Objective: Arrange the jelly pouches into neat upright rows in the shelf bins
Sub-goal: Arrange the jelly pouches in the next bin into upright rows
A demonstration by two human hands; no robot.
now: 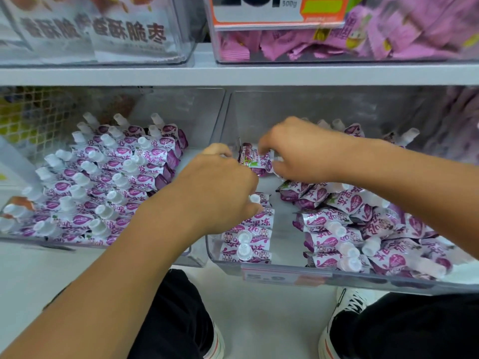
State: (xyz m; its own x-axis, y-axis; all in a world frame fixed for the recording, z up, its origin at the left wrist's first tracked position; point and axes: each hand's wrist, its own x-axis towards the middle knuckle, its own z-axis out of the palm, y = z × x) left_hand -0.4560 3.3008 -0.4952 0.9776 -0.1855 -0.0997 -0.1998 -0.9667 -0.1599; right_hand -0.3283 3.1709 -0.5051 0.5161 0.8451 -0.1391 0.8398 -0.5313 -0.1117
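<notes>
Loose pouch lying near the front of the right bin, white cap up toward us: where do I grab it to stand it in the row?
Take the loose pouch by its white cap, coming from above. The cap juts clear of the pile, while the flat foil body is wedged among neighbouring pouches, so fingers probably get better purchase there.

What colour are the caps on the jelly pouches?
The caps are clear whitish plastic; the jelly pouches are purple and white. Head view.

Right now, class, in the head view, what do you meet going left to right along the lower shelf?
Clear plastic left bin with tidy rows of purple-and-white spouted jelly pouches → left hand → short row of pouches at the right bin's left side → loose heap of pouches lying flat.
</notes>
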